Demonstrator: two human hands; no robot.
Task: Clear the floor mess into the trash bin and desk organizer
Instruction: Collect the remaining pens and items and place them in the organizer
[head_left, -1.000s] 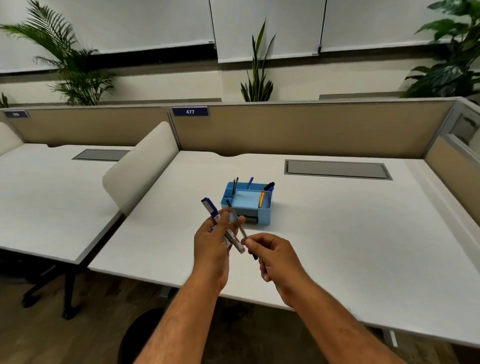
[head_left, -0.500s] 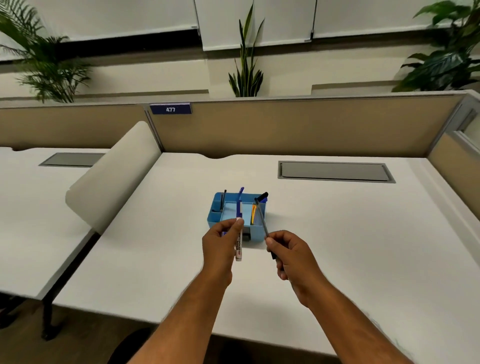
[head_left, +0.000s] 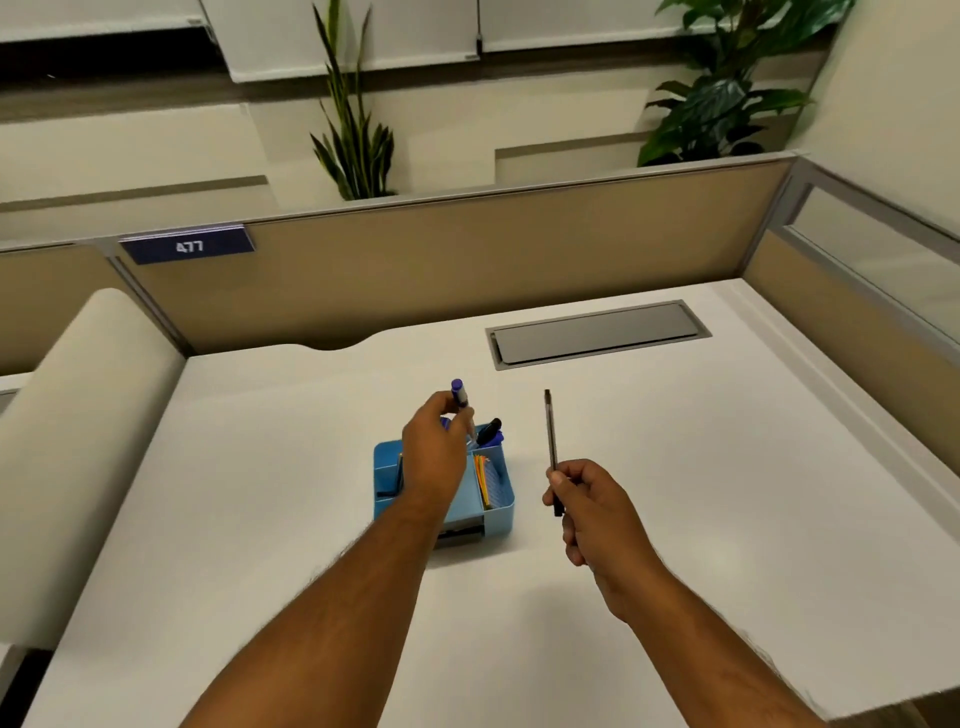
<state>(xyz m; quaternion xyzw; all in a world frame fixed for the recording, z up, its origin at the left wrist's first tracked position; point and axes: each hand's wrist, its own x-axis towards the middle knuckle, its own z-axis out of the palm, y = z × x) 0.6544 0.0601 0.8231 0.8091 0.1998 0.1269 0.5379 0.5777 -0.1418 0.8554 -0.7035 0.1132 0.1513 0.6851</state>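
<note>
The hands have moved apart since half a second ago; back then they were close together in front of the blue organizer (head_left: 497, 496), and now the left hand (head_left: 434, 457) has gone forward over the box while the right hand (head_left: 587, 504) has swung out to the right of it; the view has also come closer and looks down more on the white desk (head_left: 675, 467).

The left hand's fingers pinch a marker (head_left: 462, 410) with a purple cap; the cap points up and away, and the other end tips down into a back slot of the organizer, next to a black marker (head_left: 488, 432) that leans there; before, this marker hung point down in front of the box.

The right hand's fingers are curled and pinch a thin dark pen (head_left: 550, 447) near its bottom end; the pen stands almost straight up, well above the desk and just to the right of the organizer; before, it leaned toward the box.

Yellow and orange strips (head_left: 483, 480) lie in the right side slot.
</note>
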